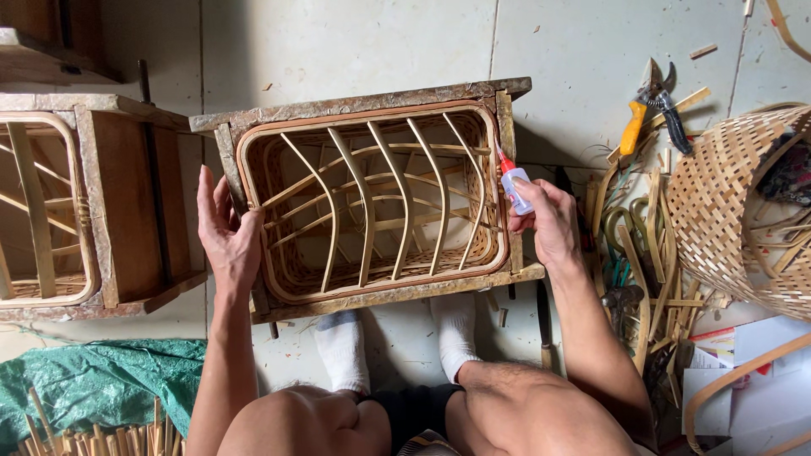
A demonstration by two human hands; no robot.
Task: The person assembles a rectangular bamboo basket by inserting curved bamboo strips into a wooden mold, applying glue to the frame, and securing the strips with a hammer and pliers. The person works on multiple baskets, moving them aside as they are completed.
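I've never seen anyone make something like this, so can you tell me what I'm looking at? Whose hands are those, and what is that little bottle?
The camera sits on a person's head and looks straight down, so you see their own arms, knees and white socks. They are sitting on a tiled floor.

In front of them is a wooden frame with a woven basket fitted inside it. Thin bent strips cross the basket's opening.

The left hand presses against the frame's left side. The right hand holds a small bottle with a red tip, pointed at the basket's right rim. It may be glue, but I cannot be sure.

To the right lie garden clippers, loose strips and another basket. A second frame stands on the left.
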